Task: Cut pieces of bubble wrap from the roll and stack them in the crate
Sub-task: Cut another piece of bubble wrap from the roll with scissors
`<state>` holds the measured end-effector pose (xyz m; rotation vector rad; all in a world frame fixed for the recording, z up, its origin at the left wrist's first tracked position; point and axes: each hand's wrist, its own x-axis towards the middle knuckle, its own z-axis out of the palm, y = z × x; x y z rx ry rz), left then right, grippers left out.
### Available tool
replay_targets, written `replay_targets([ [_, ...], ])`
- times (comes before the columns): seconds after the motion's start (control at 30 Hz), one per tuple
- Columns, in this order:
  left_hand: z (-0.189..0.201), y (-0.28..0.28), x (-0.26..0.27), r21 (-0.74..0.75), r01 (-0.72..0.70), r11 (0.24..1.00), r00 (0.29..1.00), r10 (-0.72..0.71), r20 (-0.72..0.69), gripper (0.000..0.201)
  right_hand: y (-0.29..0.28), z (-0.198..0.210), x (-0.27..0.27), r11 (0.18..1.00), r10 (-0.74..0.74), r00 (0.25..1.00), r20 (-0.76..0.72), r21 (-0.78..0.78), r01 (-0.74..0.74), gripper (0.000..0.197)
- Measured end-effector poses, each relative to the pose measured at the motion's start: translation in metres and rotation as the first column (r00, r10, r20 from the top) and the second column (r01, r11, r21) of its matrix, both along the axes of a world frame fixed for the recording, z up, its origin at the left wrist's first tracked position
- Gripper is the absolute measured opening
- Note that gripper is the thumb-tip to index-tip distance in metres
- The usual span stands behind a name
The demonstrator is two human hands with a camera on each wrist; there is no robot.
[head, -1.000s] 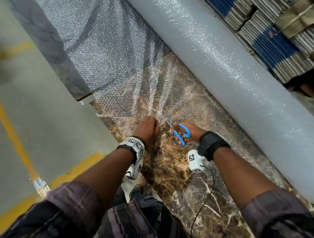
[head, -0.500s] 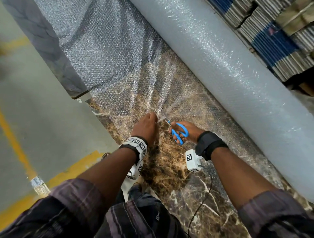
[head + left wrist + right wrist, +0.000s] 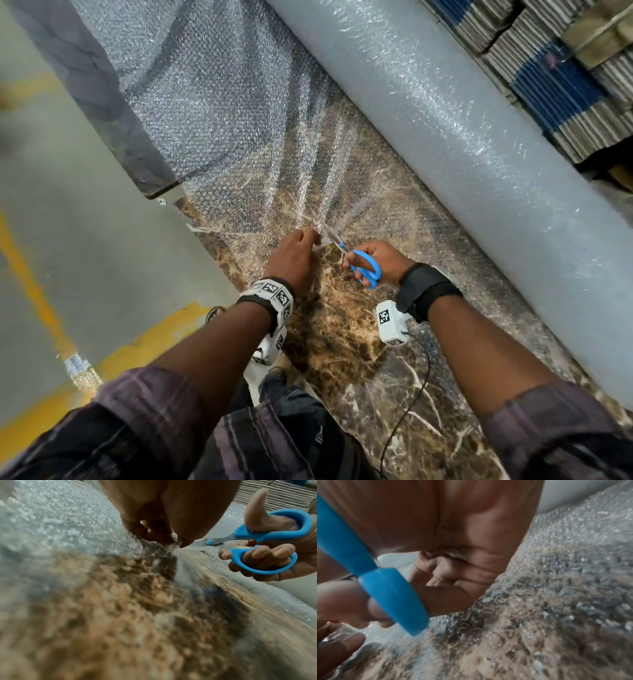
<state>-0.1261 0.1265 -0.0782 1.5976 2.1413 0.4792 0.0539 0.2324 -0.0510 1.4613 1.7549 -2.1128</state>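
A big roll of bubble wrap [image 3: 462, 144] lies along the right side of a brown marbled table [image 3: 383, 404]. Its unrolled sheet [image 3: 222, 113] spreads over the table to the left. My left hand [image 3: 294, 257] pinches the sheet's cut edge [image 3: 164, 547] and pulls it taut. To its right, my right hand [image 3: 380, 260] grips blue-handled scissors [image 3: 366, 269], thumb and fingers through the loops [image 3: 267, 534]. The blades [image 3: 332, 236] point away from me into the sheet, just right of the left fingertips. No crate is in view.
Stacks of flattened cardboard [image 3: 565, 68] stand behind the roll at the upper right. A grey floor with yellow lines [image 3: 30, 284] lies left of the table edge. A dark slab [image 3: 102, 102] borders the sheet's left side. A cable [image 3: 407, 407] hangs from my right wrist.
Both hands have moved forward along the sheet, away from me. The scissors have advanced with them and the cut has lengthened.
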Motion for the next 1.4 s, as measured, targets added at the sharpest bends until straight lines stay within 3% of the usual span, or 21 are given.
replay_targets([
  [0.13,0.005,-0.001,0.000,0.027,-0.020,0.999,0.999,0.019,0.043,0.018,0.001,0.000,0.000,0.999,0.030,0.999,-0.012,-0.039,-0.031,0.078],
  [0.23,0.008,-0.004,-0.002,0.062,0.006,0.998,0.999,-0.003,-0.033,0.025,0.004,0.003,-0.003,0.995,0.056,0.998,-0.021,-0.082,-0.057,0.086],
  [0.37,-0.007,-0.015,-0.003,-0.053,0.088,0.995,0.989,-0.093,-0.113,0.039,0.007,0.002,-0.008,0.995,0.076,0.997,-0.030,-0.055,-0.078,0.093],
  [0.53,-0.019,-0.024,-0.008,-0.133,0.201,0.971,0.968,-0.217,-0.123,0.049,0.009,-0.001,-0.011,0.996,0.062,0.998,-0.023,-0.056,-0.063,0.092],
  [0.73,-0.021,-0.031,-0.012,-0.131,0.243,0.961,0.947,-0.265,-0.183,0.057,0.012,-0.001,-0.019,0.998,0.045,0.999,-0.015,-0.039,-0.046,0.081],
  [0.9,-0.027,-0.033,-0.011,-0.134,0.240,0.961,0.937,-0.266,-0.225,0.059,0.013,-0.004,-0.020,0.999,0.041,0.999,-0.003,-0.014,-0.041,0.084],
  [1.27,-0.028,-0.037,-0.010,-0.127,0.251,0.959,0.926,-0.277,-0.258,0.060,0.016,-0.003,-0.026,0.997,0.036,0.999,0.036,0.070,-0.039,0.024],
  [1.33,-0.027,-0.038,-0.010,-0.119,0.252,0.960,0.925,-0.275,-0.261,0.060,0.016,-0.003,-0.025,0.997,0.036,0.999,0.029,0.066,-0.038,0.024],
  [1.4,-0.027,-0.038,-0.009,-0.109,0.252,0.962,0.927,-0.272,-0.259,0.059,0.016,-0.003,-0.024,0.998,0.048,0.999,0.006,0.037,-0.048,0.036],
])
